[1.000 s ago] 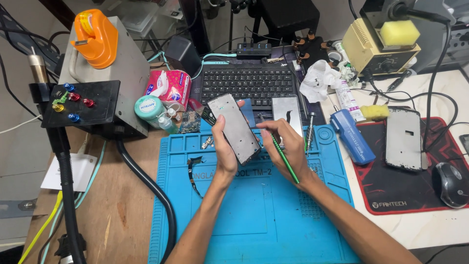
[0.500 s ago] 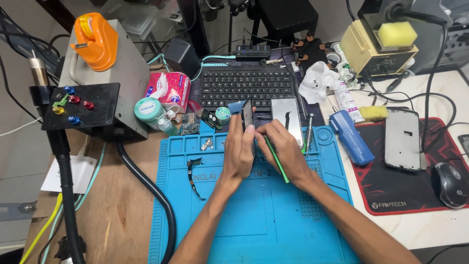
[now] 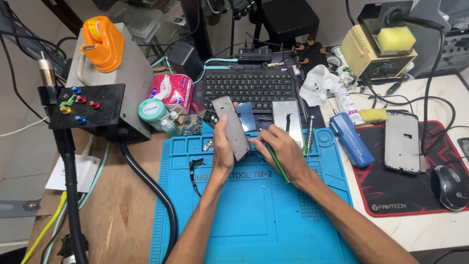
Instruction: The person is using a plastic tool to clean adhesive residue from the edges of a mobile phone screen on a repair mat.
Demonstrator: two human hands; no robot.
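My left hand (image 3: 222, 152) grips a grey phone panel (image 3: 231, 126) and holds it tilted upright above the blue work mat (image 3: 254, 215). My right hand (image 3: 283, 152) holds a thin green tool (image 3: 276, 162), and its fingertips touch the panel's lower right edge. A second flat phone part (image 3: 287, 122) lies on the mat's far edge, just beyond my right hand. A small flex cable (image 3: 194, 170) lies on the mat to the left of my left wrist.
A black keyboard (image 3: 250, 88) sits behind the mat. Left: a grey machine (image 3: 128, 78) with an orange tape dispenser (image 3: 100, 43), a tissue pack (image 3: 168, 91) and a black hose (image 3: 151, 190). Right: a blue cylinder (image 3: 351, 139), another phone frame (image 3: 401, 142) on a red-black pad, a mouse (image 3: 450, 187), a soldering stand (image 3: 378, 51).
One second ago my left hand held the panel up; half a second ago both hands were low at the mat's far edge. Now the panel is raised and tilted again, right fingertips on its edge.
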